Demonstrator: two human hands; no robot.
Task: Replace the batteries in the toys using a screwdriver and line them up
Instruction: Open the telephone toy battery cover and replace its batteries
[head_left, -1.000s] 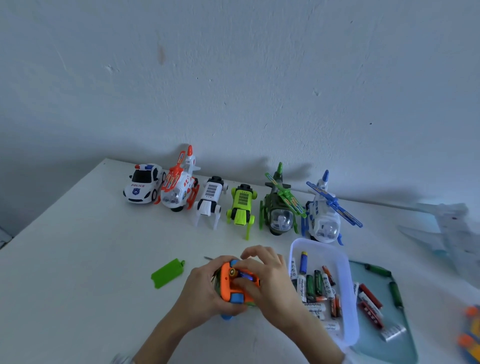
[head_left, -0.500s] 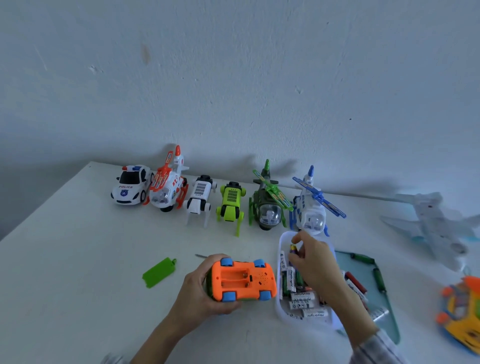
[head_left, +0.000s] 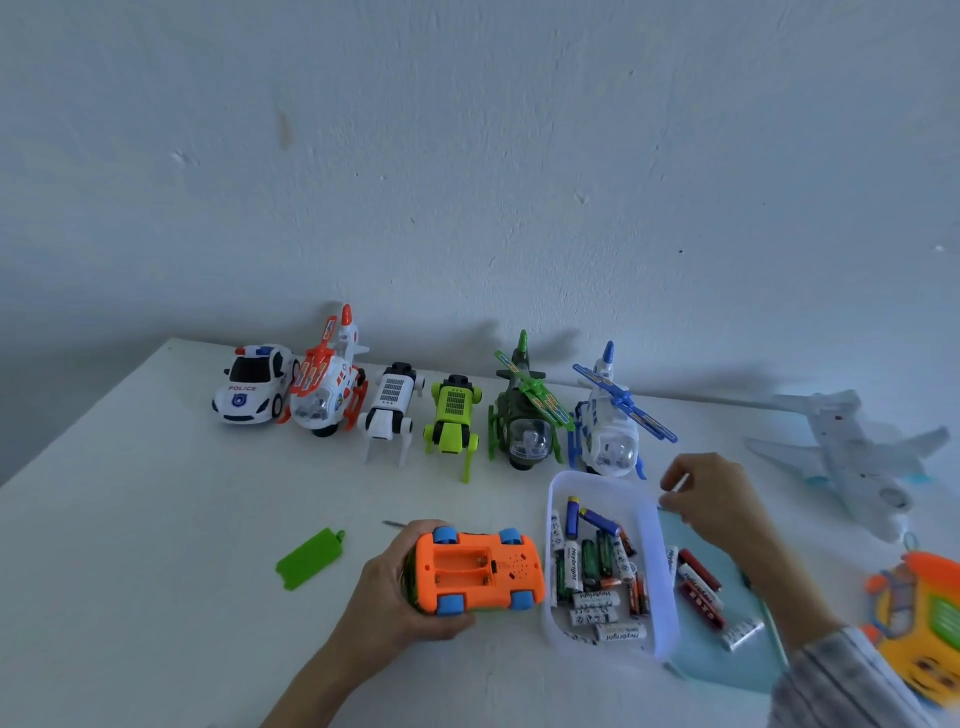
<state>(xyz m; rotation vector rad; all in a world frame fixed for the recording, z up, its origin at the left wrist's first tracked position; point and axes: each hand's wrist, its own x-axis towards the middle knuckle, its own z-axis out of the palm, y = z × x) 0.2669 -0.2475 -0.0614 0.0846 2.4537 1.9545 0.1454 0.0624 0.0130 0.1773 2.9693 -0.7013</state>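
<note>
Indoors, white table (head_left: 130, 519) against pale wall (head_left: 467, 156), left grip (head_left: 395, 592) holding orange car (head_left: 480, 574), right grip (head_left: 711, 499) pinching battery (head_left: 679, 484)

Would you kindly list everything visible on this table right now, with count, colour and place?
police car: one, white, far left of the row by the wall
helicopters: three; orange-white second in the row, then green and blue-white at its right end
robot dogs: two, white and lime green, mid-row
orange car: one, upside down, battery bay open and empty
battery cover: one, green, left of the orange car
clear tub: one, holding many mixed batteries
teal tray: one, right of the tub, a few batteries on it
plane: one, white, far right
yellow-orange toy: one, right edge
left hand: grips the orange car
right hand: over the tray, pinching something small
</note>
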